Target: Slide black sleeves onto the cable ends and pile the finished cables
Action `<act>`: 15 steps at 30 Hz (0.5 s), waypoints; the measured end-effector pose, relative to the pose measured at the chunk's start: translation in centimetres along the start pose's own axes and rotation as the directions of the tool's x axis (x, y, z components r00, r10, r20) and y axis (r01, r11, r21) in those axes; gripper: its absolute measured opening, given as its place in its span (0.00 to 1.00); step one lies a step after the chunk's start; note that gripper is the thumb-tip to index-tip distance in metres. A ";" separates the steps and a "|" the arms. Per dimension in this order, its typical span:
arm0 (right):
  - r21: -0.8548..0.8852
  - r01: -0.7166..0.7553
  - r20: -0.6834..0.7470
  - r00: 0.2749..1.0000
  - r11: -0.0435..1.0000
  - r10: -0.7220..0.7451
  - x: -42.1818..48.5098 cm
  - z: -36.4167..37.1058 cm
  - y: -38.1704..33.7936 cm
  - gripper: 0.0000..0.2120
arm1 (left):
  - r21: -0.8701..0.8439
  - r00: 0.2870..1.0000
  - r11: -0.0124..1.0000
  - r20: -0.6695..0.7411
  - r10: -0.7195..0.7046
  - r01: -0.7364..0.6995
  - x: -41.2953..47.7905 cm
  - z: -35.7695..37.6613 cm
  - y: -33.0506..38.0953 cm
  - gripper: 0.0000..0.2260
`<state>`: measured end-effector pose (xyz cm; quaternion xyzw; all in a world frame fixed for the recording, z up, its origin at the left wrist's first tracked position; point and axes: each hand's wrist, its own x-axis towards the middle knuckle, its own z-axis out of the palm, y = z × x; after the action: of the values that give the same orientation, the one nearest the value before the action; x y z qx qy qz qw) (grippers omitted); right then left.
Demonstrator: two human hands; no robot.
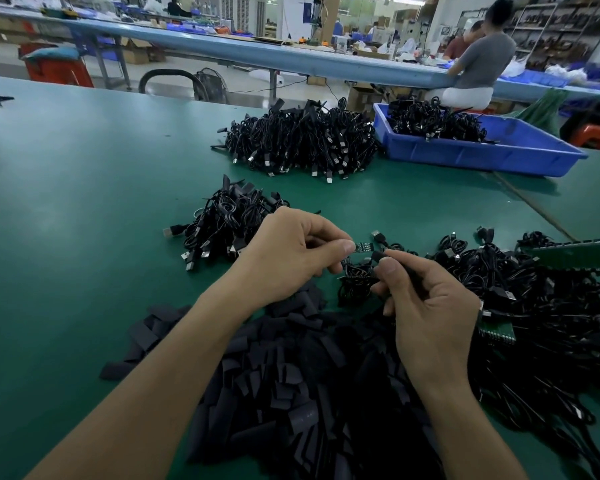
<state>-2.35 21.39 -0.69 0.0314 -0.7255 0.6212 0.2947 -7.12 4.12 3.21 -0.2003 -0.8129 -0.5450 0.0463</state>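
My left hand (291,251) pinches the small green circuit-board end (362,247) of a black coiled cable (355,282) that hangs below both hands. My right hand (420,299) pinches a black sleeve (378,255) right beside that board end. A heap of loose black sleeves (284,375) lies on the green table (84,202) under my forearms. A small pile of cables (226,223) sits just beyond my left hand. A tangle of cables (534,292) spreads to the right of my right hand.
A larger cable pile (302,140) lies further back, next to a blue plastic bin (482,150) holding more cables. A green board strip (579,252) lies at the right edge. A person sits at the long bench behind.
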 end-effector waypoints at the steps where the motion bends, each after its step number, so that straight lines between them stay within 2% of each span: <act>1: -0.003 0.002 -0.002 1.000 1.000 -0.002 0.0 0.0 0.0 0.04 | -0.006 1.000 1.000 0.006 -0.005 0.005 0.0 0.1 0.0 0.04; 11: -0.012 0.013 -0.013 1.000 1.000 -0.013 0.0 -0.1 0.1 0.07 | -0.007 0.997 1.000 0.076 0.010 -0.009 -0.2 0.3 0.1 0.05; 15: -0.003 -0.003 0.029 1.000 1.000 0.003 0.1 -0.2 0.3 0.09 | -0.002 0.995 1.000 0.096 0.013 -0.013 -0.1 0.0 0.0 0.04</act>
<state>-2.47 21.69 -0.85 0.0388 -0.7305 0.6202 0.2831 -7.07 4.06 3.16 -0.2315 -0.8125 -0.5349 0.0107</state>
